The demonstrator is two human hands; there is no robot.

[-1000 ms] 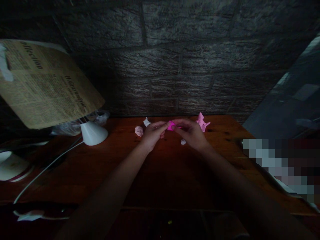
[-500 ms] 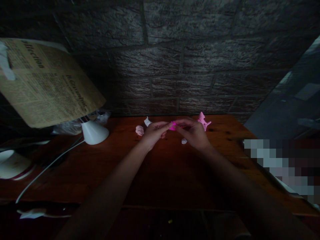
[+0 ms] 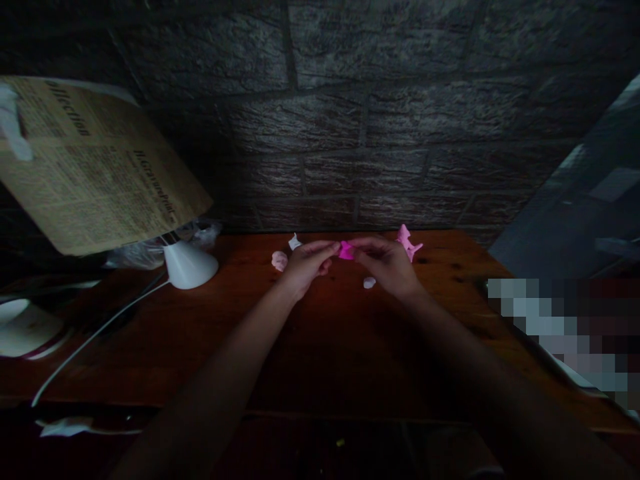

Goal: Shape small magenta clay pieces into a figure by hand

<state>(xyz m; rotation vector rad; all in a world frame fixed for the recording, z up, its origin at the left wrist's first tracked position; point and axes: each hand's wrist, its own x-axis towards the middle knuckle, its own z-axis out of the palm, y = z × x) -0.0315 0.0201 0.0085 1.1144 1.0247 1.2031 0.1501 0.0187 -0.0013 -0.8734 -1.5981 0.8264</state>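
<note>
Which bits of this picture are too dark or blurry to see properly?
In the head view, the forearms and near table sink into shadow; the lampshade has blurry small print; the pink piece between left hand and right hand shows vividly; big squares hide some of the lower right.

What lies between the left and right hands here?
In the head view, a bright pink piece sits between them, held by both the left hand and the right hand.
</note>
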